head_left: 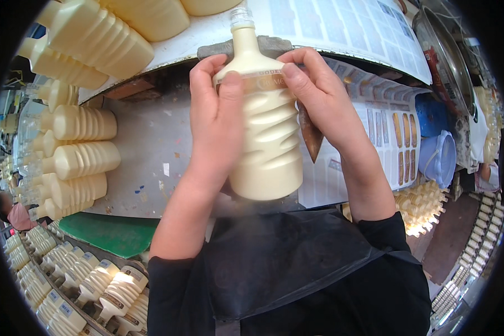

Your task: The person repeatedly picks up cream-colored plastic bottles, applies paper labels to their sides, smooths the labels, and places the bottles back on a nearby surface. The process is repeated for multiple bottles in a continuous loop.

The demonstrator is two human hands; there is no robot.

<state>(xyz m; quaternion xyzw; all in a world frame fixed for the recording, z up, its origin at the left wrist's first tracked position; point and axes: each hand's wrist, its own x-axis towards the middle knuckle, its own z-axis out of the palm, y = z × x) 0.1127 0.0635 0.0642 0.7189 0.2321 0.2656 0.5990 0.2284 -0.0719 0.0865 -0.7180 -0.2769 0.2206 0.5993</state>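
A cream bottle (266,162) with twisted ribs, a narrow neck and a clear threaded mouth lies in front of me, its mouth pointing away. My left hand (215,109) grips its left side, with the thumb against a brownish label band (261,82) across the shoulder. My right hand (322,87) holds the opposite side, its thumb at the band's right end. Under the right hand hangs a brown pointed strip (311,134); whether it joins the band I cannot tell. Behind the bottle's neck sits a rolled grey cloth (275,43).
Similar bottles (87,159) lie along the table's left side, with larger ones at the upper left. Label sheets (395,134) cover the right side, near a light blue bucket (438,159). Labelled bottles (123,291) stand at lower left beside a green board (106,232).
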